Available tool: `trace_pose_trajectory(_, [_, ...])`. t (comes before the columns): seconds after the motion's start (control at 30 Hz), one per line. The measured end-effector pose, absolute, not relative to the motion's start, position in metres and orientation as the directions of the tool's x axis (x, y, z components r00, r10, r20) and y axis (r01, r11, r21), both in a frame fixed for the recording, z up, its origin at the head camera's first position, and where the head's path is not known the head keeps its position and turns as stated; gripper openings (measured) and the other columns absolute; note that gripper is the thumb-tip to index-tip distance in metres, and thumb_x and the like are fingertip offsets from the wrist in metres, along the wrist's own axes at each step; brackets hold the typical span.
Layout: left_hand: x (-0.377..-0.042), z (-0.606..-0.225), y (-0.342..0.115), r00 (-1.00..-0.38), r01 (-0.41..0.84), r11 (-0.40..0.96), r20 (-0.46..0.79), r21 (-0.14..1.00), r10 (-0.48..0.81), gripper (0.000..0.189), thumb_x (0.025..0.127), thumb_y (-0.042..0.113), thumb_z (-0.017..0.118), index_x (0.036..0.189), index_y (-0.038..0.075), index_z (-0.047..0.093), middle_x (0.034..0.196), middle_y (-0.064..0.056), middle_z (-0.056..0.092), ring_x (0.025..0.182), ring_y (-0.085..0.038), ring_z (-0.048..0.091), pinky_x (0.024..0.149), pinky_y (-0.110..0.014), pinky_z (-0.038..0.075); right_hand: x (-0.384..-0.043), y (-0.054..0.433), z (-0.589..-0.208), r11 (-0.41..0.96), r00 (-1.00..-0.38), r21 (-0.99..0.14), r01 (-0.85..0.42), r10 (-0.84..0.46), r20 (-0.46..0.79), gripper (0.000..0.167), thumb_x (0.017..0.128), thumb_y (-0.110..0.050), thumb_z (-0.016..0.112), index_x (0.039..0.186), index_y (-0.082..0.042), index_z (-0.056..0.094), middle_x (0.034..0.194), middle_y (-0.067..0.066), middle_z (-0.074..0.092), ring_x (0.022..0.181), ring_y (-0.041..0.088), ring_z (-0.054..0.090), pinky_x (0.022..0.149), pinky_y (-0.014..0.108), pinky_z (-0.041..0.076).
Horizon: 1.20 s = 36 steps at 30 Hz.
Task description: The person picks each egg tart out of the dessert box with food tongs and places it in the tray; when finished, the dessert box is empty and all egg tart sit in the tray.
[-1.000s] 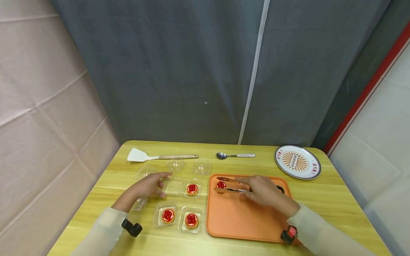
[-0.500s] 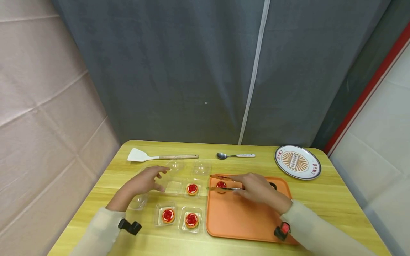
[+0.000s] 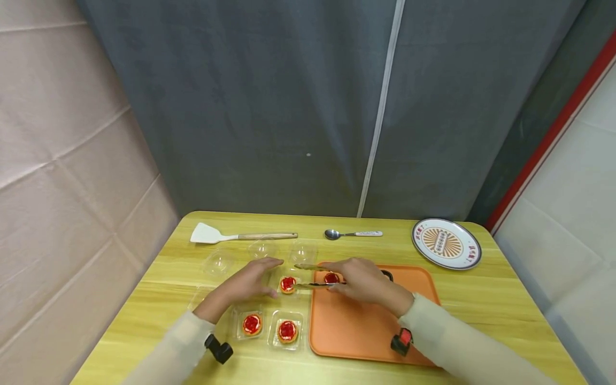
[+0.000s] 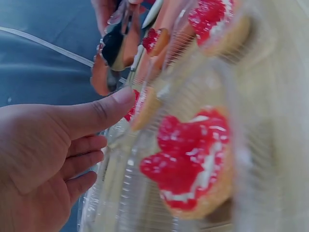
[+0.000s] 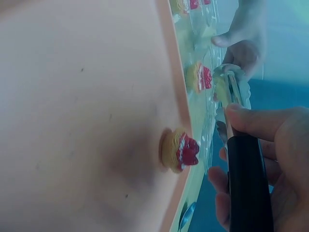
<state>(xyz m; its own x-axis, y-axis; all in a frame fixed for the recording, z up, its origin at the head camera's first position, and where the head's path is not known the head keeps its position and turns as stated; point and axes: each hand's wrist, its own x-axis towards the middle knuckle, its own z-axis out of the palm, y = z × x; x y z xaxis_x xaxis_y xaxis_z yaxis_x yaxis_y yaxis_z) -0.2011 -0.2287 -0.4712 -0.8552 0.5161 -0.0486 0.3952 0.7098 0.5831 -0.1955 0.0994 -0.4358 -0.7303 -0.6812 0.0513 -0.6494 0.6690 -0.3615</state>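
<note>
My right hand point(image 3: 363, 279) grips a pair of metal tongs point(image 5: 248, 183) by the black handle. Their arms stand apart with nothing between the tips, which reach past the tray's left edge toward a boxed tart point(image 3: 287, 284). That tart has a red fruit topping and sits in a clear plastic box. Another red-topped tart point(image 5: 178, 150) stands on the orange tray point(image 3: 370, 326), below the tongs. My left hand point(image 3: 247, 283), thumb and fingers spread, hovers beside the boxed tart and holds nothing. In the left wrist view a nearer boxed tart point(image 4: 193, 164) lies beside the thumb.
Two more boxed tarts, a left one point(image 3: 252, 324) and a right one point(image 3: 287, 331), stand nearer the front edge. Clear domed lids point(image 3: 303, 251) lie behind. A white spatula point(image 3: 207, 233), a spoon point(image 3: 333, 234) and a round plate point(image 3: 446, 244) line the back.
My right hand has carried the tongs left from around the tray's tart, which stays in place. My left hand drew back slightly, then moved right toward the boxed tart.
</note>
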Motion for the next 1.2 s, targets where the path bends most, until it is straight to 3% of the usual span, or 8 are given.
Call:
trace_pose_trajectory(0.17, [-0.201,-0.477,-0.227,-0.853,0.406,0.714,-0.044,0.57,0.52,0.086,0.079,0.023,0.09,0.15,-0.002,0.049,0.152,-0.021,0.05,0.142,-0.042,0.045,0.119,-0.056,0.037,-0.194,0.09,-0.436,0.664,-0.722,-0.347,-0.662,-0.689,0.058,0.055,0.092,-0.031,0.08,0.143,-0.018,0.063,0.097,-0.004,0.076,0.063,0.002,0.052,0.056,0.026,0.045])
trace_pose_trajectory(0.23, [-0.2,-0.477,-0.227,-0.853,0.407,0.714,-0.042,0.569,0.52,0.086,0.079,0.023,0.09,0.149,-0.002,0.049,0.15,-0.021,0.052,0.14,-0.041,0.047,0.118,-0.055,0.039,-0.194,0.087,-0.436,0.661,-0.717,-0.343,-0.668,-0.694,0.059,0.053,0.093,-0.032,0.079,0.142,-0.019,0.064,0.083,-0.006,0.071,0.058,0.003,0.046,0.053,0.025,0.04])
trace_pose_trajectory(0.33, [-0.2,-0.478,-0.227,-0.857,0.405,0.714,-0.035,0.572,0.514,0.084,0.078,0.023,0.091,0.148,-0.003,0.051,0.147,-0.02,0.055,0.137,-0.04,0.05,0.117,-0.055,0.04,-0.195,0.083,-0.437,0.655,-0.71,-0.338,-0.676,-0.701,0.061,0.051,0.094,-0.031,0.078,0.141,-0.019,0.065,0.077,-0.008,0.064,0.055,0.004,0.041,0.049,0.025,0.034])
trace_pose_trajectory(0.67, [-0.201,-0.486,-0.229,-0.853,0.422,0.689,0.001,0.589,0.522,0.082,0.077,0.026,0.091,0.145,-0.001,0.055,0.14,-0.013,0.062,0.132,-0.036,0.056,0.114,-0.054,0.044,-0.199,0.065,-0.437,0.694,-0.724,-0.297,-0.656,-0.69,-0.012,0.052,0.095,-0.033,0.077,0.143,-0.02,0.063,0.071,-0.009,0.057,0.051,0.007,0.033,0.046,0.027,0.028])
trace_pose_trajectory(0.97, [-0.199,-0.487,-0.229,-0.852,0.415,0.666,0.008,0.62,0.524,0.08,0.077,0.024,0.091,0.144,0.0,0.056,0.136,-0.009,0.063,0.129,-0.033,0.057,0.113,-0.053,0.045,-0.201,0.051,-0.435,0.698,-0.711,-0.24,-0.675,-0.702,-0.04,0.048,0.095,-0.033,0.076,0.14,-0.023,0.066,0.069,-0.01,0.057,0.057,0.008,0.042,0.047,0.028,0.034])
trace_pose_trajectory(1.2, [-0.199,-0.487,-0.229,-0.855,0.407,0.674,-0.003,0.617,0.519,0.079,0.076,0.024,0.091,0.143,0.0,0.056,0.135,-0.008,0.062,0.128,-0.033,0.058,0.112,-0.054,0.046,-0.202,0.045,-0.438,0.701,-0.709,-0.212,-0.681,-0.704,-0.053,0.048,0.095,-0.035,0.076,0.14,-0.023,0.066,0.066,-0.011,0.058,0.053,0.008,0.043,0.045,0.028,0.035])
